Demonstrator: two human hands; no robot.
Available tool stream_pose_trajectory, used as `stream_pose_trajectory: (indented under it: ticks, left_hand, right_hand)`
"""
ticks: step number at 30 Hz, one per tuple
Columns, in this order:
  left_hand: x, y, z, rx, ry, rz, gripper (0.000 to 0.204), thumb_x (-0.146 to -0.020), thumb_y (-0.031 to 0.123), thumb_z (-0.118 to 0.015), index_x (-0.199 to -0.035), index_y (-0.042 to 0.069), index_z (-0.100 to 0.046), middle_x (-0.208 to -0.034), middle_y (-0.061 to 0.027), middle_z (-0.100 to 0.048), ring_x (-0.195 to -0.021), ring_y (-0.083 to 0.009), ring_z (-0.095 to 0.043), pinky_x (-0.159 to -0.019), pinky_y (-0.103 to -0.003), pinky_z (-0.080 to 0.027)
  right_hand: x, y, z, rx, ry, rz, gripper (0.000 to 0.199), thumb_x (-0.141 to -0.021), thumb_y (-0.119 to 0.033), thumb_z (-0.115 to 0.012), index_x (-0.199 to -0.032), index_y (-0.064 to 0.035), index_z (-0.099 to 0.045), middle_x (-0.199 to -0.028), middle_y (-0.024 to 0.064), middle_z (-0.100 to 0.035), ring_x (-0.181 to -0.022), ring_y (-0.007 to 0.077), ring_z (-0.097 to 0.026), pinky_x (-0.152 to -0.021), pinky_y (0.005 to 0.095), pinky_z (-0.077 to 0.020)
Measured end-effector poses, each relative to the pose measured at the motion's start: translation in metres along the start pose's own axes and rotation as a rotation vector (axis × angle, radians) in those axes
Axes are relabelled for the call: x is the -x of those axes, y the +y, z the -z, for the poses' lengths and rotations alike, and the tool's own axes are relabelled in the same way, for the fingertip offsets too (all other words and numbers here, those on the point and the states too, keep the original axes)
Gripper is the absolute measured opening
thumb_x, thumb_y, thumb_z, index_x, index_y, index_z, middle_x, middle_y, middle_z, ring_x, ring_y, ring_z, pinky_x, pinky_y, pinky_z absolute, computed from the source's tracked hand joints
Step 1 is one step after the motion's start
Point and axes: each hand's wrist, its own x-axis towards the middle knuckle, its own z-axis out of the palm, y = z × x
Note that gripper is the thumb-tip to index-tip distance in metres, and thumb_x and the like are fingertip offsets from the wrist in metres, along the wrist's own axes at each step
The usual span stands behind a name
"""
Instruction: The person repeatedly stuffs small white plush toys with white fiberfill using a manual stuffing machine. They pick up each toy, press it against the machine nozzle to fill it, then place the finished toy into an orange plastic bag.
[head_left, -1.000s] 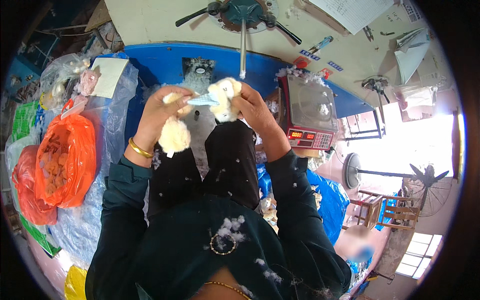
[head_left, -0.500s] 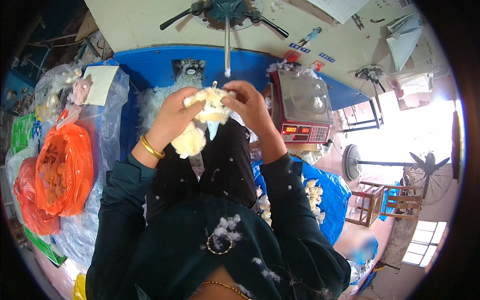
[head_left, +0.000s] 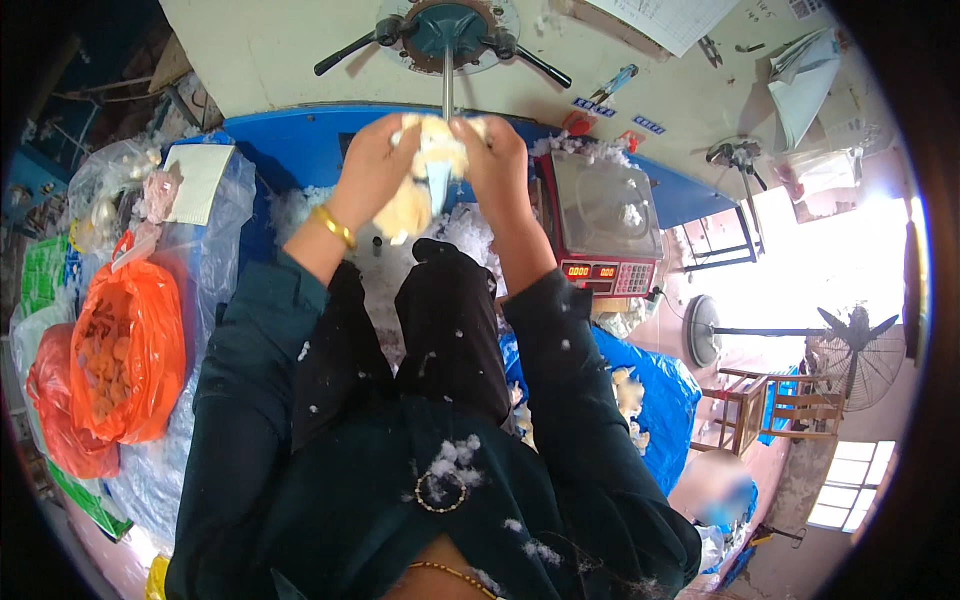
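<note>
In the head view, both hands are raised at the upper centre of the frame, meeting around a cream-coloured stuffed toy point(head_left: 425, 175). The left hand point(head_left: 375, 165) holds the toy's left side, its fingers point(head_left: 400, 140) closed on the soft fabric; a gold bangle point(head_left: 333, 226) sits on that wrist. The right hand point(head_left: 495, 160) grips the toy's upper right side, its fingers point(head_left: 468, 130) clamped on the fabric near the top. A pale blue nozzle point(head_left: 438, 185) shows against the toy between the two hands, and a thin metal tube point(head_left: 447, 90) runs straight up from the toy to a round teal fitting point(head_left: 447, 25) with dark handles at the top of the frame.

Below the hands, loose white stuffing point(head_left: 370, 270) lies on the blue table point(head_left: 290, 150) and is scattered in flecks over the person's dark clothing. Just right of the right hand stands a digital scale point(head_left: 605, 220) with a metal pan and a red display. At the left of the frame sit an orange plastic bag point(head_left: 125, 350) of small pale pieces and, above it, clear plastic bags point(head_left: 130, 200). At the right, a standing fan point(head_left: 845, 345) is near a bright window, and a blue sheet point(head_left: 650, 395) lies lower right of centre.
</note>
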Motion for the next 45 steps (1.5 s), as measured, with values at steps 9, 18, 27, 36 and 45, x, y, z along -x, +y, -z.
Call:
stream_pose_trajectory:
  ticks: [9, 18, 27, 36, 45]
  left_hand:
    - [-0.058, -0.025, -0.007, 0.094, -0.058, 0.152, 0.022, -0.094, 0.018, -0.051, -0.102, -0.001, -0.061, -0.08, -0.005, -0.064, -0.067, -0.0098, -0.058, -0.059, -0.026, -0.047]
    - [-0.014, -0.006, -0.008, 0.299, -0.042, 0.217, 0.022, -0.093, 0.019, -0.054, -0.098, 0.0, -0.062, -0.074, -0.0084, -0.062, -0.063, -0.0136, -0.057, -0.059, -0.028, -0.046]
    - [0.004, -0.005, -0.011, -0.065, 0.016, -0.132, 0.015, -0.091, 0.01, -0.054, -0.102, 0.001, -0.061, -0.095, -0.0147, -0.062, -0.086, -0.0288, -0.061, -0.076, -0.034, -0.048]
    - [0.007, -0.01, 0.0, -0.154, 0.038, -0.15, 0.015, -0.089, 0.01, -0.055, -0.1, 0.002, -0.061, -0.094, -0.0157, -0.06, -0.088, -0.0337, -0.058, -0.076, -0.037, -0.047]
    - [0.021, 0.004, -0.013, -0.149, 0.058, -0.098, 0.017, -0.087, 0.014, -0.055, -0.098, 0.002, -0.059, -0.093, -0.0165, -0.058, -0.087, -0.0366, -0.056, -0.072, -0.041, -0.047]
  right_hand:
    - [-0.072, 0.026, -0.018, -0.02, 0.121, 0.021, 0.03, -0.082, -0.024, -0.07, -0.077, 0.0041, -0.059, -0.069, 0.0076, -0.059, -0.061, 0.0119, -0.05, -0.058, 0.0316, -0.0435]
    - [-0.023, 0.008, -0.002, -0.332, -0.049, -0.095, 0.013, -0.085, -0.014, -0.07, -0.08, -0.0048, -0.061, -0.07, -0.0003, -0.061, -0.057, 0.0032, -0.05, -0.049, 0.0196, -0.0369]
    - [-0.009, 0.001, 0.023, -0.564, -0.096, -0.3, 0.014, -0.08, -0.008, -0.073, -0.075, -0.0087, -0.06, -0.071, -0.0002, -0.062, -0.053, 0.0028, -0.047, -0.044, 0.0182, -0.0283]
    - [0.01, -0.004, 0.011, -0.509, -0.03, -0.212, 0.013, -0.076, -0.006, -0.077, -0.076, -0.0068, -0.064, -0.071, 0.0002, -0.063, -0.055, 0.0031, -0.047, -0.046, 0.0175, -0.0333]
    - [-0.005, 0.003, 0.023, -0.504, -0.074, -0.184, 0.011, -0.077, -0.005, -0.075, -0.077, -0.0083, -0.064, -0.074, -0.0003, -0.064, -0.057, 0.0037, -0.051, -0.049, 0.0184, -0.0375]
